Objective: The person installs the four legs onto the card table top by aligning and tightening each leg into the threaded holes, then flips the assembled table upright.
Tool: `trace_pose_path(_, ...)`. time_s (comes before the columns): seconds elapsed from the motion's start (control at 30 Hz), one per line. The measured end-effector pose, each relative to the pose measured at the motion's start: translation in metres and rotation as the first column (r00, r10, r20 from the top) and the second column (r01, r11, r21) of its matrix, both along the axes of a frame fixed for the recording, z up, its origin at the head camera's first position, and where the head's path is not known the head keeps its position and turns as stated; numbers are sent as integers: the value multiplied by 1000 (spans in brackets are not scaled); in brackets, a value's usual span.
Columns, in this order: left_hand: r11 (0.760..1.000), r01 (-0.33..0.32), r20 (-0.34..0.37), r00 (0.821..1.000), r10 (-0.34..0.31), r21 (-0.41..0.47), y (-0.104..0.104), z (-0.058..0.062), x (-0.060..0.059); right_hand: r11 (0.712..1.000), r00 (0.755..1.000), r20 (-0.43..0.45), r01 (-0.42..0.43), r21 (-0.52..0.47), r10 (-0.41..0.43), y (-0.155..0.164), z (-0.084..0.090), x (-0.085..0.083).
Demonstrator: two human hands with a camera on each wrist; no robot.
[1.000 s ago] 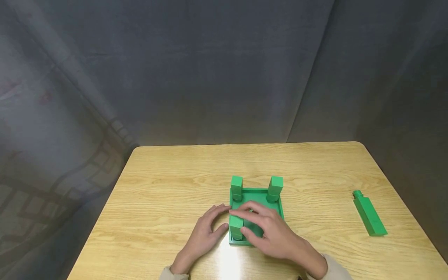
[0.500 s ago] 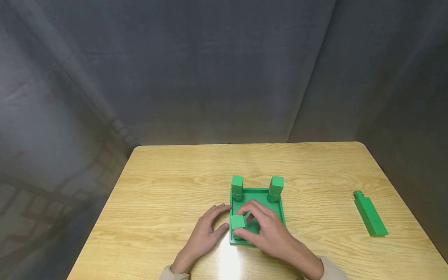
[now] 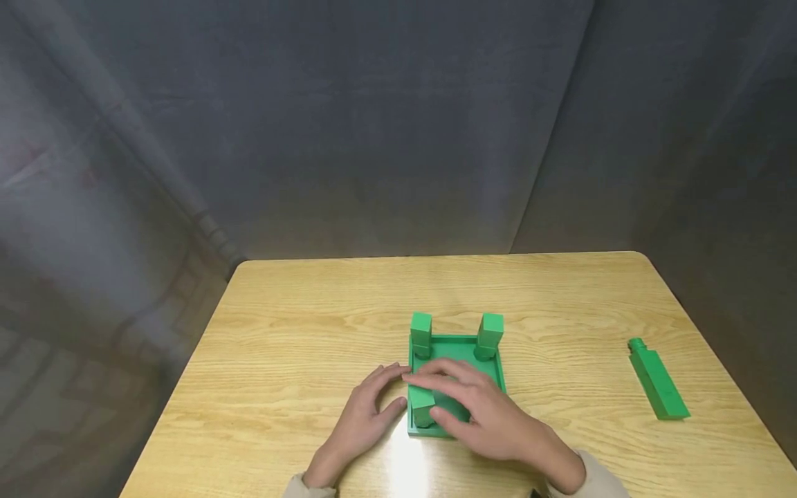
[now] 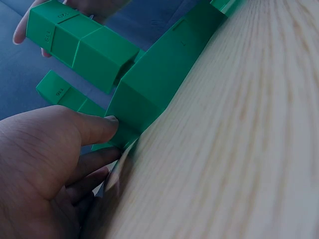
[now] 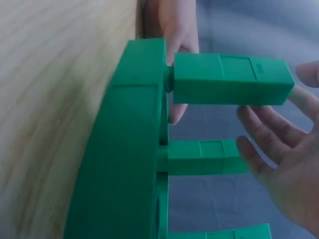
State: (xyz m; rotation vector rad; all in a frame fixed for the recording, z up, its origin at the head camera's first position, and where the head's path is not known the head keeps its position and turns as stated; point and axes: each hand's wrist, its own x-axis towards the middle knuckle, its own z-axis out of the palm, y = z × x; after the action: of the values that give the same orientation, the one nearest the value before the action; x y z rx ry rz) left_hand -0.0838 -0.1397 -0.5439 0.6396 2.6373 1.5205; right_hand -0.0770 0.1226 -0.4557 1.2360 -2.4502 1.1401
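Left hand touches a green tray, right hand is spread loosely around a green post, neither grasping anything. Another post bears small numerals, apparently 116.

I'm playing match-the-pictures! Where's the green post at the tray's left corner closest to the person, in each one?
Head: the post is low down, just right of the middle.
Left wrist: it is at the upper left, looking the biggest.
Right wrist: it is at the upper right, pointing sideways, top of three.
Shared landmark: the green tray.
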Motion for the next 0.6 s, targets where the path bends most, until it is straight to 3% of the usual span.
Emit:
trace_pose_path(0.27,1000,-8,10,1000,8,-10,0,1,1,1000,1000,-28,4,8,-4,2,1,-3)
trace_pose_path(0.6,1000,-15,11,1000,15,-8,0,1,1,990,992,58,116,-80,-112,-7,-7,-1)
